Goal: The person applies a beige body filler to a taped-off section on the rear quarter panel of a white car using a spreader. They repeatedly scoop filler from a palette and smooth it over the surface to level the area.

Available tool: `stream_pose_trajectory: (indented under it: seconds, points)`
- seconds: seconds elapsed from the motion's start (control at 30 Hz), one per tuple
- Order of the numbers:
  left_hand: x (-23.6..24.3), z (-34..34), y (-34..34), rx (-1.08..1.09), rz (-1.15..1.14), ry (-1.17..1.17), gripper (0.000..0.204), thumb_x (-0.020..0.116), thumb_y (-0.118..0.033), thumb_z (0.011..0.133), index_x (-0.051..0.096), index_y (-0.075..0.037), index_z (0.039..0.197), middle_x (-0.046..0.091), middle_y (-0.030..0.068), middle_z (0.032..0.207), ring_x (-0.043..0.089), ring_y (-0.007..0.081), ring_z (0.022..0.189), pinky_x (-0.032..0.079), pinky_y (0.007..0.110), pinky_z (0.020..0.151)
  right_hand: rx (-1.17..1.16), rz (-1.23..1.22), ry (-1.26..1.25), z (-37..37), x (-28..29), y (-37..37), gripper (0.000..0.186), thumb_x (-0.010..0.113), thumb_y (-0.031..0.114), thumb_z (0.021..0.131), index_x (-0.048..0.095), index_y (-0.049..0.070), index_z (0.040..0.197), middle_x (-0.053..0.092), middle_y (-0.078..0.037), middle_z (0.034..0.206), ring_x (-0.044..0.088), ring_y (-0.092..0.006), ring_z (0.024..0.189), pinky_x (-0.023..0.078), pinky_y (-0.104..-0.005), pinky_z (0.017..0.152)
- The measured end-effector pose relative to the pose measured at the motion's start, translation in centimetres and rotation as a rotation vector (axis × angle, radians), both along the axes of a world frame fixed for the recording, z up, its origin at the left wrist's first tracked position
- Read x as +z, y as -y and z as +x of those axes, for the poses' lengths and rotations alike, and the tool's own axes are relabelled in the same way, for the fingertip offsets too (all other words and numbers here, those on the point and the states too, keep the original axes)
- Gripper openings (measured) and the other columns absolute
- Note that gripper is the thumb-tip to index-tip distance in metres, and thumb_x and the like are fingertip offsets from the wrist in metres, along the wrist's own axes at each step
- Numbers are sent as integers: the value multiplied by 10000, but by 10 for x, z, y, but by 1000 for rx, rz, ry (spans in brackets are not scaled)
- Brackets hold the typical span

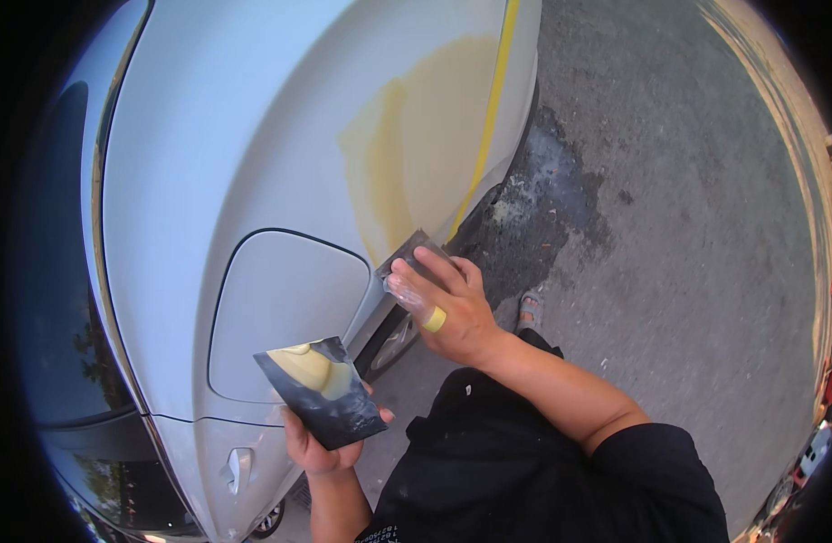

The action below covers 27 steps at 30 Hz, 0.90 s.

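A thin, dark, rectangular pad (407, 250) lies over the lower end of a pale yellow smear (393, 154) on a car's glossy white side panel (253, 136); whether it presses on the surface is hard to tell. The right hand (452, 312) holds the pad, its fingers laid slightly apart across the face, with a yellow band (436, 319) near the base of one finger.

Lower and to the left, the left hand (321, 459) grips a flat, black, rectangular board (332, 419) from beneath, fingertips curling at its right edge. Creamy yellow paste (305, 366) sits on the board's upper part. The board is tilted and overlaps the lower edge of a rounded, white fuel flap (285, 312) in view.

A straight yellow strip (496, 100) runs down the panel, right of the smear. Further out are a white door handle (239, 469), dark windows (49, 271), grey ground (687, 235) with a dark wet patch (556, 167), and a foot in a grey sandal (530, 312).
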<state>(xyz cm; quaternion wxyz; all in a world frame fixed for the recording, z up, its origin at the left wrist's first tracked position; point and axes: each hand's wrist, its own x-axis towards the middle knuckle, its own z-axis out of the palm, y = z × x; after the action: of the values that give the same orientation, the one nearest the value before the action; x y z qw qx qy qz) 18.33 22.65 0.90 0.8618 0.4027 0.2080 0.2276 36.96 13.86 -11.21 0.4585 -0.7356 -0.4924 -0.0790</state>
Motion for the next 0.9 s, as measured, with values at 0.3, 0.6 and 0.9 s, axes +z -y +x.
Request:
stream_pose_trajectory:
  seconds: [0.3,0.6,0.9]
  points:
    - [2,1,2,-13,-33,19,623,474,-442,919,311,-113,1421,449,154,1313,478,388,1088,530,626,698,25,7,27,-7,-27,6,535,640,99,765,550,207,1282,496,22,1371,388,-217,1305,344,-515,946]
    - [15,13,4,82,111,-110,593,528,-125,816,360,-54,1380,518,149,1249,536,305,1109,485,498,918,60,-47,16,-9,-34,23,576,675,64,722,533,164,1272,540,4,1318,434,-251,1259,353,-499,944]
    - [25,46,40,275,143,-163,551,496,22,860,332,-43,1382,506,120,1288,525,232,1161,419,401,1012,907,386,-824,2,85,75,587,672,56,792,465,35,1341,515,-106,1361,403,-338,1296,325,-444,1057]
